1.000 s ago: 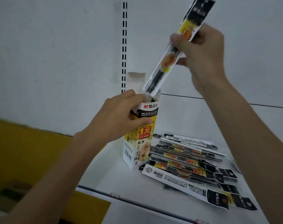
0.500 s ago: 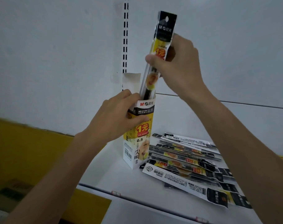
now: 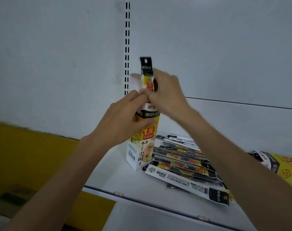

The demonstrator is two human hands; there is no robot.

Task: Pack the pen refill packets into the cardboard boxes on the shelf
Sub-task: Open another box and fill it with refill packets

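Note:
A tall white and yellow cardboard box (image 3: 142,147) stands upright on the white shelf (image 3: 118,177) with its top flap open. My left hand (image 3: 123,120) grips the box near its top. My right hand (image 3: 165,92) pinches a pen refill packet (image 3: 147,72) that stands upright in the box's mouth, its black top end sticking out above the box. The packet's lower part is hidden inside the box. A pile of several more refill packets (image 3: 185,164) lies flat on the shelf just right of the box.
A second yellow and black box (image 3: 280,165) lies on its side at the shelf's right edge. The white back panel carries a slotted upright (image 3: 127,47). Yellow shelving (image 3: 30,155) lies lower left. The shelf's front edge has red-marked price clips (image 3: 118,194).
My right hand has lowered the packet from above the box down into its open top. The left hand has kept its hold on the box.

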